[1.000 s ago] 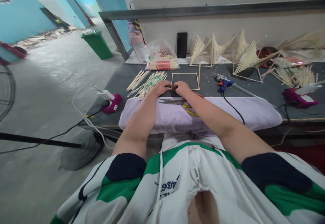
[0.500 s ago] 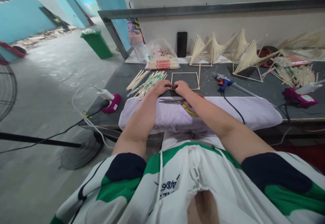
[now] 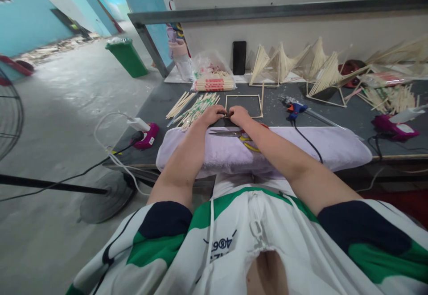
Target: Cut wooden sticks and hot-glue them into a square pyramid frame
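A square frame of thin wooden sticks (image 3: 243, 95) lies on the dark table, with one stick (image 3: 262, 93) standing up at its right side. At the frame's near left corner, my left hand (image 3: 214, 114) has its fingers pinched together. My right hand (image 3: 238, 116) is closed at the same corner, its fingertips almost meeting the left ones. Both hands seem to grip the stick frame there, though the fingers hide the exact spot. Scissors (image 3: 230, 133) with yellow and red handles lie below my hands on a lilac towel (image 3: 187, 152).
Loose chopsticks (image 3: 197, 110) lie left of the frame. A blue glue gun (image 3: 294, 109) rests to the right, its cord crossing the towel. Behind stand a phone (image 3: 239, 59), a bag of sticks (image 3: 214, 79) and stick models (image 3: 317, 63). Purple power sockets (image 3: 147, 137) sit at the left.
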Demonstrator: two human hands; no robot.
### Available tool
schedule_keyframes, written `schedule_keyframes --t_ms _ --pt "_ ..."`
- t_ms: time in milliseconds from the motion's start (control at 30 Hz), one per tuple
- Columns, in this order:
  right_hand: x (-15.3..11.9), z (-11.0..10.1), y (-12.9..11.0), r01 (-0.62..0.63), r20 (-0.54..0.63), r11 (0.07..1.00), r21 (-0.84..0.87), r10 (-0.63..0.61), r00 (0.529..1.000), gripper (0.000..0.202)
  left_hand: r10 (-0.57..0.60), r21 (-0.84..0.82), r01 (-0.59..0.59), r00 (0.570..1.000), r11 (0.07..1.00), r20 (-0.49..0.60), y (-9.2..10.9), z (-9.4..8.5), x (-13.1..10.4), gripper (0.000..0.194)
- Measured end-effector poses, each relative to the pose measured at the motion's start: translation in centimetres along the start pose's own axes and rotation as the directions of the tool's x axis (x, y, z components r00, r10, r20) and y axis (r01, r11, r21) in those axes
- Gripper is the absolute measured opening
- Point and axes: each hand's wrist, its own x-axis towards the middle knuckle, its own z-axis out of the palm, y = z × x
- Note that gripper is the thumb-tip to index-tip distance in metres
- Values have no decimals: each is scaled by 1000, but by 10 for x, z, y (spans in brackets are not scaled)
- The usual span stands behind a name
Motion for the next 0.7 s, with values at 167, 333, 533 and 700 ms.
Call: schedule_keyframes --t_ms 167,333,533,700 --pt "0 3 3 13 -10 1000 2 -13 1000 32 15 -21 -14 1000 1000 18 0 -1 1 22" --pt "-3 1 0 15 -45 1000 7 -15 999 33 12 -6 -11 999 1000 30 4 -5 -3 25" --pt "-37 -37 5 275 -325 952 139 -218 920 35 -3 37 2 1000 999 23 5 -4 -10 29" --pt "-77 -67 78 182 -456 965 188 -79 886 30 -17 26 17 1000 1000 -4 3 -4 -13 27"
